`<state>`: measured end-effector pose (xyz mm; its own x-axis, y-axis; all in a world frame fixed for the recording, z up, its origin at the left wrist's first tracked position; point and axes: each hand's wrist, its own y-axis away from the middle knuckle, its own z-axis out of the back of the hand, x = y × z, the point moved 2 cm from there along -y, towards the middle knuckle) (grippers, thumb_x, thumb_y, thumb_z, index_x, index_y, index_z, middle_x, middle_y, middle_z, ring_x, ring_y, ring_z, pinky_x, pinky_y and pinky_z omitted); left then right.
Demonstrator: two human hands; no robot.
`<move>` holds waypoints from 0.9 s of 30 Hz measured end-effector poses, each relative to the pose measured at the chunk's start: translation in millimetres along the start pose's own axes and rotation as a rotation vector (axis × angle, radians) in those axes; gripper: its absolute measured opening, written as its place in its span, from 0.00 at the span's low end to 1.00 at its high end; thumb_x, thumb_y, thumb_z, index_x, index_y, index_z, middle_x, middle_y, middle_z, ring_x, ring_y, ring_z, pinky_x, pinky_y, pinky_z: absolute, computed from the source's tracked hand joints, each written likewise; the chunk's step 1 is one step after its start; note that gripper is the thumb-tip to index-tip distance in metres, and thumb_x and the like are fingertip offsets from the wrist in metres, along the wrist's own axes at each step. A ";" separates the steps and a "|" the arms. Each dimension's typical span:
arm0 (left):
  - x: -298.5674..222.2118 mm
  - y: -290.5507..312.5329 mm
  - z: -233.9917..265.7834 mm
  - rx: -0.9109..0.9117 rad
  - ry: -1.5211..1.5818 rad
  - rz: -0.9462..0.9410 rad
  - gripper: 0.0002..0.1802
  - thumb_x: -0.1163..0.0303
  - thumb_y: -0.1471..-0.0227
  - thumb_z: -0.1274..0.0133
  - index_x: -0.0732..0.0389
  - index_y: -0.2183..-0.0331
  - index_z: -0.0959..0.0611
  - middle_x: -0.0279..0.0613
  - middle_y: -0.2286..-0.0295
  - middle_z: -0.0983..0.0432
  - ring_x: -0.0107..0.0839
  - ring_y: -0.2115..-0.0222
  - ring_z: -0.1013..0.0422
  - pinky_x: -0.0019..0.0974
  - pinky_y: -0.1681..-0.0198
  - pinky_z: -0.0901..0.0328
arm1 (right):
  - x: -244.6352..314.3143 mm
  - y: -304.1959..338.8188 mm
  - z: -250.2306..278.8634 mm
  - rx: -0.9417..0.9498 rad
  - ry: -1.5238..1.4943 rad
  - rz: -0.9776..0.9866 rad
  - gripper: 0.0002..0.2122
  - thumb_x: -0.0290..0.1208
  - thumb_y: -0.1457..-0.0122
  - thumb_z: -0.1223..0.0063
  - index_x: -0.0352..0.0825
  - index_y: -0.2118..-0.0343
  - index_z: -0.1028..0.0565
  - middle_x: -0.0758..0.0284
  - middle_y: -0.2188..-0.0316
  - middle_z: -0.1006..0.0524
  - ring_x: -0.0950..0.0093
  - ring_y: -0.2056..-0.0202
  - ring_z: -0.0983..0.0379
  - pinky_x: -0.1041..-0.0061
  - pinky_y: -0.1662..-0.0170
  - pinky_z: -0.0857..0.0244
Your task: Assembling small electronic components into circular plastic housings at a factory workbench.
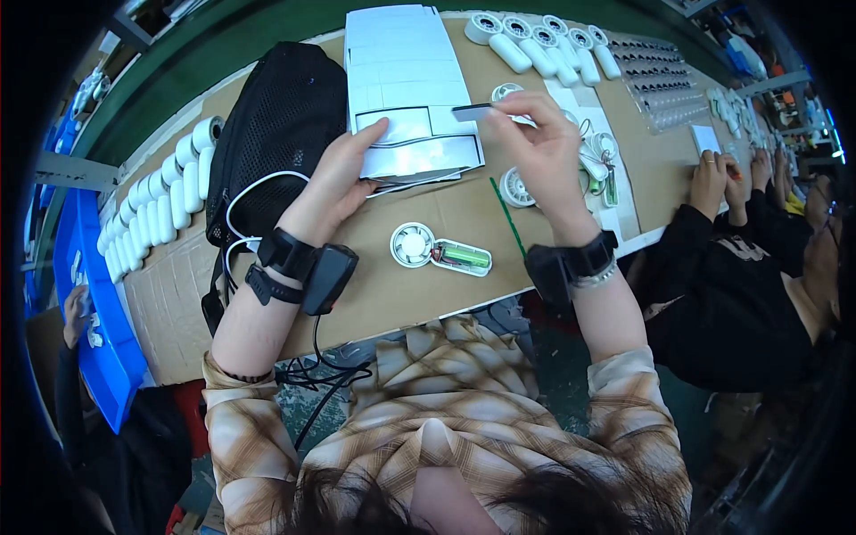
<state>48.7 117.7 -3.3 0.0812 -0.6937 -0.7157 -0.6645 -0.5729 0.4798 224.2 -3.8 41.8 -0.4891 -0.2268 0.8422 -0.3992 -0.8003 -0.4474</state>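
Observation:
My left hand grips the near left edge of a stack of white sheets, thumb on top and fingers beneath. The sheets are scored into rectangular pieces, and a dark gap shows near their front. Just right of the stack, my right hand pinches a small flat strip, grey with a dark edge. Below both hands an opened white handheld fan lies on the cardboard, its round fan head to the left. A green cylindrical battery shows in its handle. More opened fans lie partly behind my right hand.
A black mesh bag with a white cable sits left of the sheets. Rows of white fans stand at left and far right. A clear tray of small dark parts lies beyond. Co-workers sit at right, near a blue tray another reaches in.

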 end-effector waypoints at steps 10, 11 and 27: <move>-11.9 92.9 -13.2 -0.070 -1.252 -0.929 0.28 0.70 0.55 0.41 0.60 0.51 0.29 0.54 0.50 0.39 0.44 0.48 0.39 0.41 0.46 0.42 | 27.0 116.5 35.9 -0.015 -0.341 -0.516 0.02 0.18 0.46 0.47 0.29 0.70 0.25 0.69 0.67 0.29 0.83 0.67 0.34 0.85 0.62 0.43; -9.4 104.4 -25.6 0.026 -1.344 -0.960 0.27 0.71 0.58 0.40 0.60 0.53 0.27 0.52 0.49 0.39 0.44 0.48 0.39 0.43 0.44 0.45 | 30.4 121.2 32.7 -0.020 -0.396 -0.524 0.02 0.18 0.46 0.47 0.29 0.70 0.25 0.69 0.67 0.29 0.82 0.67 0.34 0.85 0.62 0.42; 26.0 102.8 -56.8 0.210 -1.449 -1.000 0.13 0.64 0.63 0.37 0.56 0.71 0.19 0.38 0.59 0.28 0.40 0.50 0.36 0.57 0.43 0.53 | 57.1 111.4 25.2 0.040 0.106 -0.144 0.08 0.19 0.53 0.41 0.28 0.68 0.23 0.61 0.60 0.25 0.74 0.64 0.27 0.76 0.61 0.32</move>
<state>24.6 16.0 56.2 -0.1058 0.8250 -0.5551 -0.8613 -0.3551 -0.3636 171.4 -119.8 47.6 -0.5087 -0.0504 0.8595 -0.4411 -0.8421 -0.3104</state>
